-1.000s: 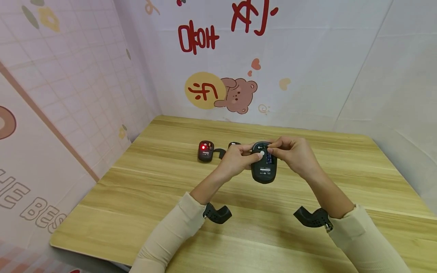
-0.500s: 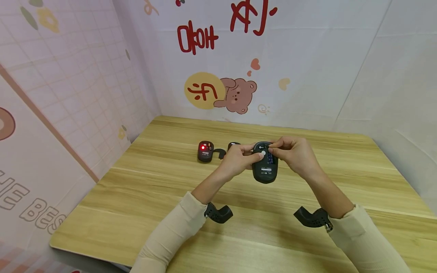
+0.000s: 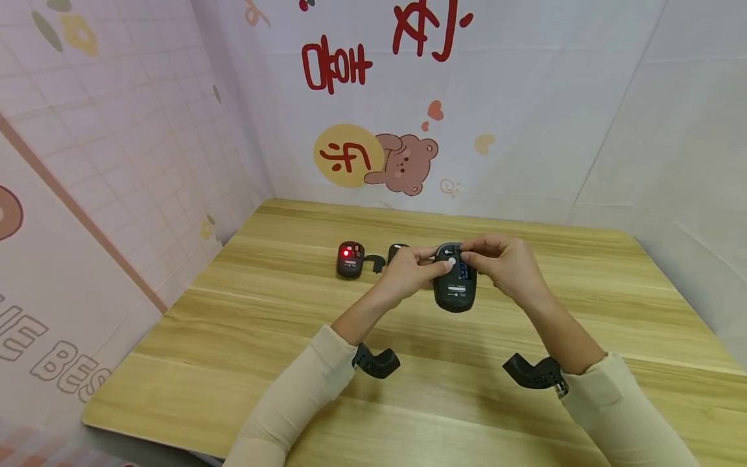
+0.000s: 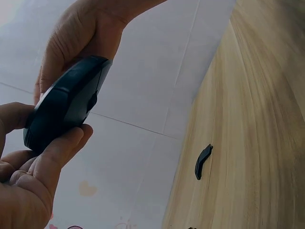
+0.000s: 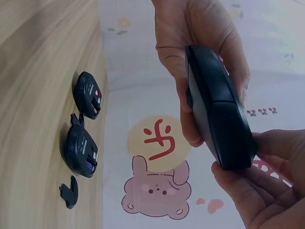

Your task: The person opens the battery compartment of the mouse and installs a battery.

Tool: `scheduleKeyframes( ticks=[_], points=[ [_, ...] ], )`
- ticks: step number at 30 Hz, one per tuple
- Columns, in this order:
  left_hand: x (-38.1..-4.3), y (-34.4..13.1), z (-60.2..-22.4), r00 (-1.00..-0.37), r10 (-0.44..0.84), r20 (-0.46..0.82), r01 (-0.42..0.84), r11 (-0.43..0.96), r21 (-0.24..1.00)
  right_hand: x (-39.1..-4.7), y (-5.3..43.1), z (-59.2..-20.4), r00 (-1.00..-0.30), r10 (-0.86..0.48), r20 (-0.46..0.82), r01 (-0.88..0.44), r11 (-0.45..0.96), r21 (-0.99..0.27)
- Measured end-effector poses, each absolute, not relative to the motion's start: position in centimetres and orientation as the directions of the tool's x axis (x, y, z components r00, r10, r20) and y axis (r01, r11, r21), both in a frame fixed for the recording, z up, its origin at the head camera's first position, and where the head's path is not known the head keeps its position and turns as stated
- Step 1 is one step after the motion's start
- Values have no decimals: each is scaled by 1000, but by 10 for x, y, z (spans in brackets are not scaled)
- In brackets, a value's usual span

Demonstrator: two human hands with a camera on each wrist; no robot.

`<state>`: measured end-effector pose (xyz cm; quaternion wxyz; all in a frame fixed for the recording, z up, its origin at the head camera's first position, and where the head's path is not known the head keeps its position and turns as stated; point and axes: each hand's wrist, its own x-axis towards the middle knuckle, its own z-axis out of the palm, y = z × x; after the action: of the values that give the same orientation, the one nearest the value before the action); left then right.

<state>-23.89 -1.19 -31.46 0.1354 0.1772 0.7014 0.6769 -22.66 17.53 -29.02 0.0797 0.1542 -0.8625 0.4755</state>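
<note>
Above the table a black computer mouse is held upside down, its label and battery compartment facing me. My left hand grips its left side, thumb on the underside near a white round spot. At the upper right corner my right hand pinches the edge with thumb and fingers, beside the battery compartment, where something dark blue shows. Whether those fingertips also hold a small part is hidden. In the right wrist view the mouse appears edge-on between the left hand and the right hand.
On the table lies an upturned mouse with a red light, a black cover beside it. Another upturned mouse is partly behind my left hand in the head view. A second cover lies nearby. A printed wall cloth stands behind.
The held mouse and my left hand have shifted very slightly to the right in the head view. Both hands keep the same hold.
</note>
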Motion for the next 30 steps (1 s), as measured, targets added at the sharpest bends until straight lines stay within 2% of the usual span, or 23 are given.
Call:
scheduleKeyframes(
  ticks=[8,19,30],
  points=[
    [-253,6,-314,-905,422,45,79,63,995,-232,188,-288,-944,-204,258,-326,481,-814],
    [-283,39,-327,-915,401,46,99,113,989,-231,216,-291,-961,-118,249,-271,571,-775],
    [-316,66,-357,-961,274,42,130,312,941,-225,248,-296,-976,-55,212,-208,541,-815]
  ],
)
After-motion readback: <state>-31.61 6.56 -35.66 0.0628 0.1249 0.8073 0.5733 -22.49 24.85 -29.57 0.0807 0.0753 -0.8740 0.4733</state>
